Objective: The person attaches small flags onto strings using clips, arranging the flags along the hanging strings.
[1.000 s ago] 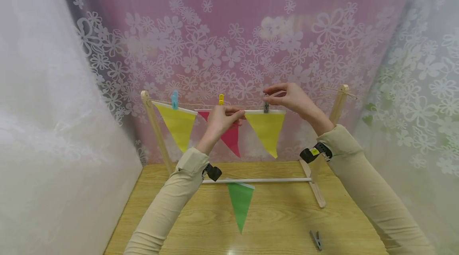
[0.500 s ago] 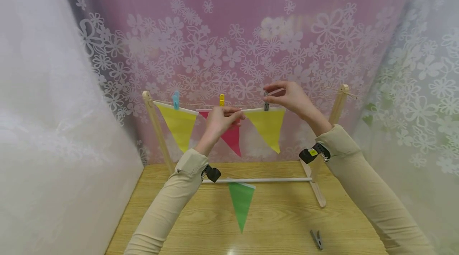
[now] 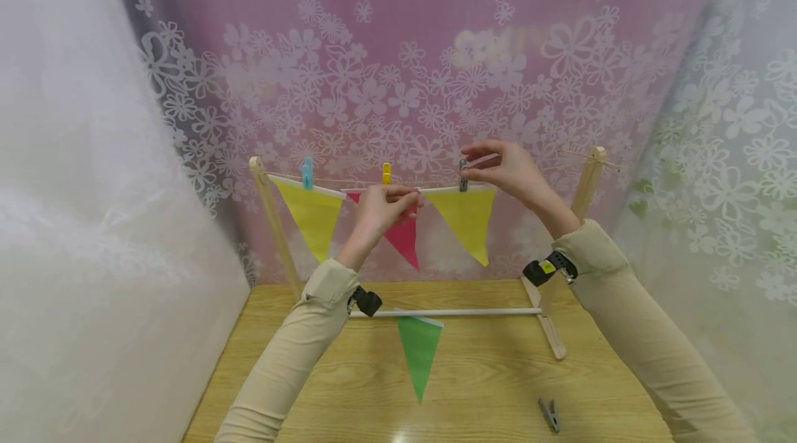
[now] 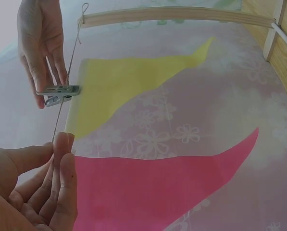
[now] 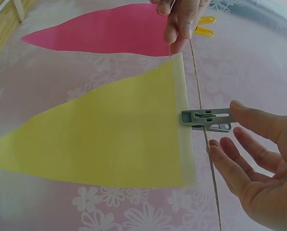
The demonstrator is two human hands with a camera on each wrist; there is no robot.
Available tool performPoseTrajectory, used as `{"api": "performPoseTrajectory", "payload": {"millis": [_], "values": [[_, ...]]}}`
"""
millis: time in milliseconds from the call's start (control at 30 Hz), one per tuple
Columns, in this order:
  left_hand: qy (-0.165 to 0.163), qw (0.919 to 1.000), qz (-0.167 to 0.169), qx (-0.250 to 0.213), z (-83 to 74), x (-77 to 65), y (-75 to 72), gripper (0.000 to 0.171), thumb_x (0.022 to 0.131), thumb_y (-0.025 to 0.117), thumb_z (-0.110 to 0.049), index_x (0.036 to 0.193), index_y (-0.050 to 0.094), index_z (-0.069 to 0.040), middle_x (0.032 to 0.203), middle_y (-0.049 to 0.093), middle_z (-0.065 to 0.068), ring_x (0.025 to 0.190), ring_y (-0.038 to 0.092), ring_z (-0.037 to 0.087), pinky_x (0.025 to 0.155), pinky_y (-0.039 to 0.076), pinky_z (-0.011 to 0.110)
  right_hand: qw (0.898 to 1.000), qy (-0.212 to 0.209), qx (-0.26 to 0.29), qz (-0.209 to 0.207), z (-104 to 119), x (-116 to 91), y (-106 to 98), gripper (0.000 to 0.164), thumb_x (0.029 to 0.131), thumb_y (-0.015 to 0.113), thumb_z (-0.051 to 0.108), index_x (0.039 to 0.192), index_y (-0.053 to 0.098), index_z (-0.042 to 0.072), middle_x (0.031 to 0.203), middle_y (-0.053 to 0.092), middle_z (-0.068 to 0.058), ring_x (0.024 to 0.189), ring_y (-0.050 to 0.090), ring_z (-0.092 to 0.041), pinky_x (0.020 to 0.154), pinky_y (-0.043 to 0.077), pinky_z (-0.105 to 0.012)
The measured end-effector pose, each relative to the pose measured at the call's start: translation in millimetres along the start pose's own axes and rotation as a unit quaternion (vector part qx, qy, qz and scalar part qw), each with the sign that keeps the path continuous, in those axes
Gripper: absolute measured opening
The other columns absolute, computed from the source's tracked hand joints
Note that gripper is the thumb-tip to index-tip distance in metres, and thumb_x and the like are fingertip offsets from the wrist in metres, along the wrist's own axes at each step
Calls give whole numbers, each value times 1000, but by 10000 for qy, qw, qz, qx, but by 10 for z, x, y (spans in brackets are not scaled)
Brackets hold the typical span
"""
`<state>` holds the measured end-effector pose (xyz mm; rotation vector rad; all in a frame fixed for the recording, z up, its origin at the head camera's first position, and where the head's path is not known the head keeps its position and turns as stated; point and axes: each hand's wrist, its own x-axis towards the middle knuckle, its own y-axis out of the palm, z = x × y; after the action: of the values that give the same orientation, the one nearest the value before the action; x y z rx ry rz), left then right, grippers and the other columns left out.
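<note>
My left hand (image 3: 381, 213) pinches the string (image 4: 70, 57) between thumb and fingers, in front of the pink pennant (image 3: 401, 239). Right of it, a grey clothespin (image 5: 205, 118) clips the white top edge of a yellow pennant (image 5: 119, 130) at the string. My right hand (image 3: 507, 167) is at this clothespin, its thumb touching the handle end in the right wrist view and its other fingers spread apart below. A yellow clothespin (image 3: 387, 173) stands above the pink pennant. Farther left, a blue clothespin (image 3: 307, 173) holds another yellow pennant (image 3: 309, 217).
Wooden posts (image 3: 587, 183) carry the string, with a white rod (image 3: 479, 312) between them low down. A green pennant (image 3: 420, 354) lies on the wooden table (image 3: 498, 387) against the rod. A loose grey clothespin (image 3: 550, 415) lies near the front right.
The right yellow pennant has risen slightly and its tip has swung a little right. My right fingers have eased slightly to the right at the grey clothespin. My left hand stays nearly still.
</note>
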<state>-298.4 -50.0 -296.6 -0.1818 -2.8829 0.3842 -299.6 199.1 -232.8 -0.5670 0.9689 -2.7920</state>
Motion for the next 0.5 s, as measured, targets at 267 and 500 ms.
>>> {"api": "performPoseTrajectory", "payload": {"millis": [267, 500], "values": [[-36, 10000, 62, 39, -13, -38, -33, 26, 97, 71, -24, 117, 76, -9, 98, 78, 6, 87, 75, 32, 73, 62, 33, 9998, -119, 178, 23, -17, -63, -39, 46, 95, 74, 17, 137, 61, 3, 133, 62, -19, 118, 62, -37, 101, 51, -53], [307, 9990, -10, 337, 23, -76, -42, 26, 100, 67, -28, 115, 77, -10, 95, 78, 5, 85, 74, 34, 73, 62, 35, 9997, -119, 123, -168, -66, -141, -115, 46, 96, 73, 24, 139, 61, 9, 137, 62, -15, 119, 62, -33, 100, 51, -52]]}}
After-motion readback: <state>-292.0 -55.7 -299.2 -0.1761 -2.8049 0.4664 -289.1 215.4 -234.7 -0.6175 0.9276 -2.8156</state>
